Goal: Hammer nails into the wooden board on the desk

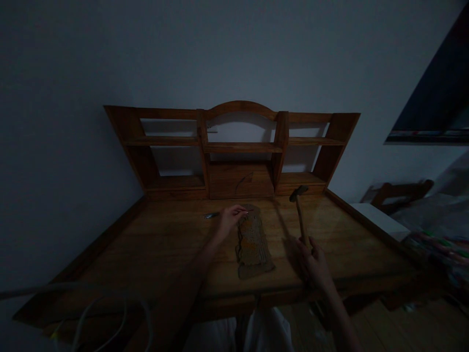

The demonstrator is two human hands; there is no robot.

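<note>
My right hand (314, 259) is wrapped round the wooden handle of a hammer (301, 217), its dark head raised above the right side of the desk. My left hand (231, 217) is pinched shut over the far end of a brown, ragged-edged slab (252, 244), perhaps cardboard or folded cloth, with orange patches. A thin reddish stick-like thing (249, 210) sticks out to the right from its fingertips. Left of that hand, a small shiny metal thing (211, 215) lies on the desk; its kind is too dark to tell.
The wooden desk (164, 244) has raised side edges and a shelf unit (240, 146) along its back. Pale cables (110, 298) hang at the lower left. On the right stand a wooden chair (401, 193) and a plastic-covered pile (436, 230). The room is dim.
</note>
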